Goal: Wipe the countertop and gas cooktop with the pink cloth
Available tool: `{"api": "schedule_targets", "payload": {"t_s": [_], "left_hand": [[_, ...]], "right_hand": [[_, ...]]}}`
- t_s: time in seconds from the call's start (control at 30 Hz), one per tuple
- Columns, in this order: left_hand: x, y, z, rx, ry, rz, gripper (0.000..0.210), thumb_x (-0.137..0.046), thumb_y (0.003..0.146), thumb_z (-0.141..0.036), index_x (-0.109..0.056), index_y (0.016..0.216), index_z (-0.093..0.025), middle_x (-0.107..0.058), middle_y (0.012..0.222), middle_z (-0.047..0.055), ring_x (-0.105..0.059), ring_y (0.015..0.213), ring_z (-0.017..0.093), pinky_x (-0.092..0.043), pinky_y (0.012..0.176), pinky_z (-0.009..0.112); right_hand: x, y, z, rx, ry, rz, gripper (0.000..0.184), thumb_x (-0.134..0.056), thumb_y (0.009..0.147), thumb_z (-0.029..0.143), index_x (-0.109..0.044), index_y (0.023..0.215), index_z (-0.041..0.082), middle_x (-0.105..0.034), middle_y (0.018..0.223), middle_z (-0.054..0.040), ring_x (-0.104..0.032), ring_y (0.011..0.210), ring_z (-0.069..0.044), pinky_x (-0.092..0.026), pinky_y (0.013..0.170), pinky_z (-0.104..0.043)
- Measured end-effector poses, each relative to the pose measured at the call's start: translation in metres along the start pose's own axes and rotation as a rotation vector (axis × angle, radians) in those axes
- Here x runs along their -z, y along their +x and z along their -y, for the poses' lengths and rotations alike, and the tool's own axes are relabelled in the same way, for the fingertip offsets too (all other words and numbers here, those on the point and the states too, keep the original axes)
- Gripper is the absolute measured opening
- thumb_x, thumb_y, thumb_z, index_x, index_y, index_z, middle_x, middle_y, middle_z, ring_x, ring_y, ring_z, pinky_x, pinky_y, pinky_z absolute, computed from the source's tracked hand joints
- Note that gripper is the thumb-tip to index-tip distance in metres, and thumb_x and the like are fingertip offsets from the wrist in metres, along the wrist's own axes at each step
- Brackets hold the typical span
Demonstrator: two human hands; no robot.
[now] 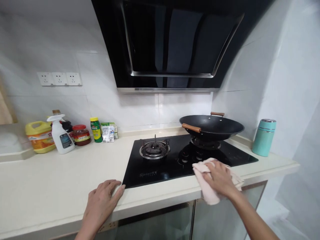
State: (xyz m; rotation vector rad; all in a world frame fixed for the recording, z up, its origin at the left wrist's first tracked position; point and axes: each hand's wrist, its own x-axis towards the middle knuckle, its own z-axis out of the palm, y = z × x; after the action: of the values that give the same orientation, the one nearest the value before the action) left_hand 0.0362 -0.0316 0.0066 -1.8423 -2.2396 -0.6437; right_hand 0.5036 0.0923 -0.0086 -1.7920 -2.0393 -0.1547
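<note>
The pale pink cloth (210, 193) lies bunched at the front of the stove (172, 171), right of centre, partly on its black surface and partly hanging over the front edge of the tabletop (57, 186). I have it under my right hand (221, 176), fingers bent over the folds, so that grip is holding the cloth. I read the step in hand as a wipe along the stove's front border. The next move, I judge, calls for even pressure with the cloth spread flatter, and care around the control knobs (185, 157) just behind. My left hand (101, 201) has a loose, spread grip with nothing in it; it rests on the tabletop by the stove's front left corner, and I can't tell whether the fingertips touch the stove. Farther back, the wok (212, 126) sits over the right burner, so any deeper stroke should stay clear of its rim. The left burner (155, 150) is uncovered, and a turquoise flask (263, 141) stands beyond the stove's right side.
</note>
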Motion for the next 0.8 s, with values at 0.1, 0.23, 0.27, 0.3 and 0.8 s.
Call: {"api": "schedule_targets", "payload": {"t_s": [0.1,0.23,0.27,0.3,0.8], "left_hand": [[0.001,-0.001,0.000,-0.002,0.003,0.006,0.045,-0.042,0.095,-0.056,-0.075,0.112,-0.030,-0.071,0.130,0.006,-0.060,0.124,0.030,-0.043,0.099,0.044],[0.003,-0.001,0.000,-0.002,0.003,0.037,0.046,-0.041,0.095,-0.057,-0.075,0.110,-0.030,-0.071,0.130,0.005,-0.060,0.124,0.029,-0.044,0.100,0.044],[0.003,0.000,0.001,0.000,0.004,0.038,0.046,-0.041,0.095,-0.057,-0.075,0.110,-0.030,-0.071,0.130,0.004,-0.060,0.125,0.029,-0.044,0.100,0.043],[0.003,0.000,0.001,0.000,0.006,0.035,0.046,-0.041,0.095,-0.057,-0.075,0.110,-0.030,-0.071,0.130,0.004,-0.060,0.125,0.029,-0.044,0.100,0.043],[0.001,0.004,0.005,-0.010,0.030,0.019,0.048,-0.042,0.093,-0.061,-0.076,0.108,-0.031,-0.072,0.128,0.004,-0.062,0.123,0.029,-0.049,0.098,0.041]], "right_hand": [[0.007,-0.016,0.049,0.260,0.137,0.032,0.041,-0.048,0.093,0.044,-0.062,0.128,0.029,-0.054,0.141,-0.0107,-0.041,0.135,-0.034,-0.034,0.111,-0.053],[0.015,-0.020,0.076,0.479,0.278,0.115,0.035,-0.051,0.093,0.044,-0.062,0.124,0.032,-0.054,0.143,-0.0052,-0.039,0.139,-0.030,-0.029,0.117,-0.048],[0.015,-0.016,0.074,0.476,0.287,0.120,0.035,-0.051,0.093,0.042,-0.063,0.124,0.032,-0.054,0.143,-0.0046,-0.040,0.138,-0.029,-0.030,0.117,-0.047],[0.013,-0.011,0.069,0.451,0.283,0.116,0.035,-0.051,0.092,0.039,-0.063,0.123,0.031,-0.055,0.142,-0.0046,-0.042,0.137,-0.028,-0.030,0.116,-0.046],[-0.006,0.026,-0.162,-0.260,-0.041,-0.109,0.051,-0.042,0.093,0.045,-0.060,0.136,0.023,-0.054,0.145,-0.0171,-0.051,0.129,-0.038,-0.038,0.103,-0.051]]}}
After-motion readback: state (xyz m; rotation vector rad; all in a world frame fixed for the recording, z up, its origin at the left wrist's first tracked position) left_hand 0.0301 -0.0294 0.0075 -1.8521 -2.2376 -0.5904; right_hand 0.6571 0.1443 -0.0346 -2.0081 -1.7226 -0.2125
